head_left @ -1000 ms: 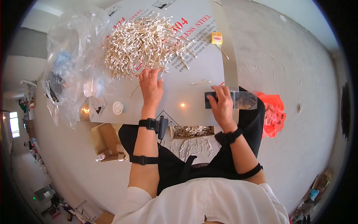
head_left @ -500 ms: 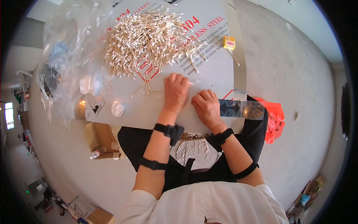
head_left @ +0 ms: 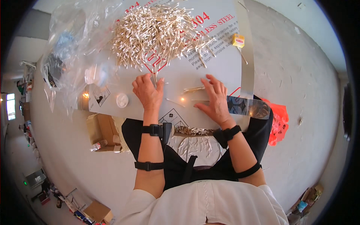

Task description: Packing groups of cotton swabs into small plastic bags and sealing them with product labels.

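Observation:
A big heap of cotton swabs [head_left: 152, 33] with pale wooden sticks covers the far left of the grey sheet-topped table [head_left: 180, 116]. My left hand [head_left: 147, 92] lies palm down on the table, just on the near side of the heap. Its fingers are apart, and a few loose swabs stick up between the fingers and thumb. To the right, my right hand [head_left: 215, 99] is open, thumb and fingers spread. Beside its fingers lies a small bundle of cotton swabs [head_left: 194, 89]. A single loose swab [head_left: 175, 102] rests between the hands.
Left of my left hand stands a small round white tub [head_left: 122, 100]. Crumpled clear plastic bags [head_left: 75, 48] fill the far left. A yellow box [head_left: 238, 40] sits at the right edge, and a clear plastic strip [head_left: 243, 107] overhangs it. A cardboard box [head_left: 102, 131] stands below left.
My hands have moved apart, the left leftward toward the loose swabs. Both have opened from closed fingers. The small swab bundle now shows lying by my right hand.

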A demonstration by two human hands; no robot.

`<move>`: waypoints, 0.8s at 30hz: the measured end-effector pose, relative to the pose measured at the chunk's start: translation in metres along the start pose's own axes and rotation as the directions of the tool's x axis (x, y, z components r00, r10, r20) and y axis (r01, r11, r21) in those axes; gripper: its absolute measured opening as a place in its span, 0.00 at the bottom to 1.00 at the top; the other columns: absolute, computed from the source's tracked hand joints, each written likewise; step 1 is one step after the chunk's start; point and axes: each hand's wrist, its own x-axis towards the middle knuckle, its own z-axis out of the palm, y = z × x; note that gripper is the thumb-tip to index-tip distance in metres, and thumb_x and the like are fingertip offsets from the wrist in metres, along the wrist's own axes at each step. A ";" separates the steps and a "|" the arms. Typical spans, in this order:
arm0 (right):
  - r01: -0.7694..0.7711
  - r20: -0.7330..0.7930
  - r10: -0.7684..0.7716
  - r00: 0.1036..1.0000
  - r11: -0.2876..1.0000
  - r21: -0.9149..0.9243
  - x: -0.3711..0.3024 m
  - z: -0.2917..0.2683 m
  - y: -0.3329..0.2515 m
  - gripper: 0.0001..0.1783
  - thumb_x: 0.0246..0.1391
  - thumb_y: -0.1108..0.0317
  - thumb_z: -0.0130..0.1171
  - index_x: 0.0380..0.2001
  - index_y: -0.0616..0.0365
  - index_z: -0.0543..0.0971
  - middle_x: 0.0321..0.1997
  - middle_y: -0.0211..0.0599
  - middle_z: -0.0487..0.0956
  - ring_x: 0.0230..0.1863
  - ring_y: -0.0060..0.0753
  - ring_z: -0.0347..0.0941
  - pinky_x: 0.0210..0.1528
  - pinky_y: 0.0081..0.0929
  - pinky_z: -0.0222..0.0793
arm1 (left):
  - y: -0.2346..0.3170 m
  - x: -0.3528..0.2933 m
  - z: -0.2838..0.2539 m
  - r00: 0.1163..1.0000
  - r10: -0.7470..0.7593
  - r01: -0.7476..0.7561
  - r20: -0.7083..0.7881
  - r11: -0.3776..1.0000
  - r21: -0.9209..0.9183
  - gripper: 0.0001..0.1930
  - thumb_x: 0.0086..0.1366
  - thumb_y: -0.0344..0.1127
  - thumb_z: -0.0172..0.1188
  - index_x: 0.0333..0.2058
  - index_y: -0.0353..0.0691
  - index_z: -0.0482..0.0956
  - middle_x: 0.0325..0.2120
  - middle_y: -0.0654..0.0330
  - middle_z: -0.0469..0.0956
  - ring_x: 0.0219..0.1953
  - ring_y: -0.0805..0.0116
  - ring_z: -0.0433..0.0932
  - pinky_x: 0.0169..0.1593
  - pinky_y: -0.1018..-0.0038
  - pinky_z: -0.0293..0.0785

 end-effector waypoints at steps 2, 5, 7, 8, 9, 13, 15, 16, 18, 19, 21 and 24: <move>0.093 0.133 -0.083 0.988 0.993 -0.073 0.004 -0.001 0.010 0.32 0.33 0.64 0.73 0.48 0.51 0.79 0.56 0.34 0.70 0.54 0.44 0.67 0.58 0.43 0.57 | 0.004 0.001 0.003 0.993 0.099 -0.092 0.061 0.990 -0.109 0.13 0.54 0.34 0.66 0.38 0.44 0.75 0.36 0.58 0.73 0.45 0.53 0.70 0.47 0.55 0.65; 0.151 0.124 -0.145 0.982 0.988 -0.042 0.003 0.002 0.018 0.22 0.37 0.65 0.71 0.41 0.47 0.82 0.49 0.29 0.74 0.51 0.39 0.69 0.54 0.39 0.59 | 0.020 -0.002 0.015 0.981 0.181 -0.173 0.065 0.977 -0.123 0.09 0.54 0.31 0.64 0.33 0.45 0.74 0.33 0.61 0.73 0.42 0.54 0.70 0.44 0.56 0.65; 0.143 0.112 -0.138 0.984 0.989 -0.034 0.000 0.007 0.025 0.18 0.39 0.66 0.70 0.39 0.46 0.82 0.45 0.28 0.75 0.48 0.37 0.69 0.53 0.38 0.60 | 0.040 -0.001 0.019 0.976 0.208 -0.195 0.068 0.968 -0.159 0.07 0.54 0.29 0.63 0.31 0.45 0.74 0.32 0.61 0.73 0.42 0.55 0.71 0.43 0.58 0.65; 0.140 0.097 -0.137 0.986 0.990 -0.021 -0.002 0.008 0.027 0.14 0.40 0.66 0.68 0.36 0.46 0.83 0.41 0.26 0.76 0.46 0.35 0.70 0.51 0.37 0.60 | 0.049 -0.001 0.021 0.949 0.302 -0.274 0.089 0.932 -0.235 0.07 0.53 0.29 0.62 0.31 0.45 0.74 0.32 0.61 0.73 0.41 0.55 0.71 0.43 0.58 0.65; 0.139 0.097 -0.136 0.986 0.990 -0.021 -0.003 0.008 0.027 0.14 0.40 0.66 0.68 0.36 0.46 0.83 0.41 0.26 0.76 0.46 0.35 0.70 0.51 0.37 0.60 | 0.056 -0.001 0.020 0.914 0.394 -0.347 0.102 0.886 -0.308 0.07 0.53 0.28 0.62 0.30 0.45 0.73 0.32 0.60 0.73 0.41 0.55 0.71 0.43 0.58 0.65; 0.130 0.069 -0.131 0.989 0.991 0.015 -0.006 0.007 0.025 0.11 0.42 0.68 0.67 0.33 0.48 0.82 0.37 0.28 0.77 0.43 0.35 0.71 0.47 0.36 0.61 | 0.067 -0.011 -0.003 0.920 0.384 -0.313 0.076 0.839 -0.444 0.14 0.47 0.27 0.64 0.35 0.43 0.76 0.35 0.60 0.74 0.44 0.55 0.71 0.47 0.60 0.65; 0.112 0.050 -0.113 0.992 0.993 0.024 -0.009 0.004 0.026 0.10 0.42 0.68 0.67 0.32 0.49 0.82 0.37 0.28 0.77 0.43 0.36 0.71 0.46 0.36 0.62 | 0.055 -0.016 -0.024 0.910 0.390 -0.282 0.144 0.833 -0.476 0.15 0.46 0.27 0.65 0.35 0.43 0.77 0.35 0.60 0.74 0.45 0.55 0.71 0.47 0.60 0.65; 0.112 0.012 -0.113 0.994 0.993 0.046 -0.009 0.004 0.025 0.09 0.42 0.68 0.67 0.31 0.50 0.82 0.36 0.28 0.77 0.42 0.36 0.71 0.45 0.36 0.62 | 0.044 -0.020 -0.034 0.898 0.388 -0.246 0.206 0.834 -0.494 0.16 0.45 0.26 0.65 0.36 0.44 0.78 0.36 0.60 0.74 0.45 0.56 0.71 0.48 0.61 0.65; 0.114 -0.028 -0.112 0.993 0.991 0.067 -0.009 0.003 0.025 0.09 0.42 0.68 0.67 0.30 0.50 0.82 0.36 0.29 0.77 0.41 0.37 0.71 0.45 0.36 0.62 | 0.029 -0.035 -0.046 0.863 0.423 -0.255 0.275 0.836 -0.485 0.15 0.45 0.27 0.66 0.34 0.44 0.77 0.35 0.60 0.73 0.45 0.57 0.71 0.47 0.61 0.65; 0.108 -0.006 -0.107 0.994 0.992 0.059 -0.009 0.004 0.026 0.09 0.42 0.69 0.68 0.30 0.51 0.82 0.36 0.29 0.77 0.40 0.37 0.71 0.45 0.35 0.63 | 0.024 -0.041 -0.048 0.824 0.453 -0.264 0.341 0.839 -0.476 0.14 0.44 0.27 0.66 0.32 0.45 0.77 0.35 0.61 0.73 0.44 0.57 0.71 0.47 0.62 0.65; 0.100 0.015 -0.101 0.995 0.994 0.050 -0.007 0.007 0.026 0.09 0.41 0.70 0.68 0.30 0.51 0.82 0.35 0.29 0.77 0.40 0.36 0.72 0.45 0.34 0.64 | 0.023 -0.049 -0.045 0.821 0.468 -0.282 0.325 0.829 -0.482 0.13 0.44 0.27 0.67 0.32 0.45 0.77 0.35 0.62 0.73 0.44 0.58 0.71 0.47 0.63 0.65; 0.069 0.033 -0.068 0.997 0.997 -0.037 0.001 0.015 0.022 0.10 0.40 0.68 0.68 0.30 0.50 0.80 0.35 0.29 0.77 0.40 0.37 0.72 0.42 0.35 0.64 | 0.039 -0.054 -0.036 0.823 0.497 -0.331 0.275 0.813 -0.479 0.11 0.45 0.28 0.67 0.29 0.45 0.77 0.33 0.63 0.73 0.42 0.59 0.70 0.45 0.63 0.65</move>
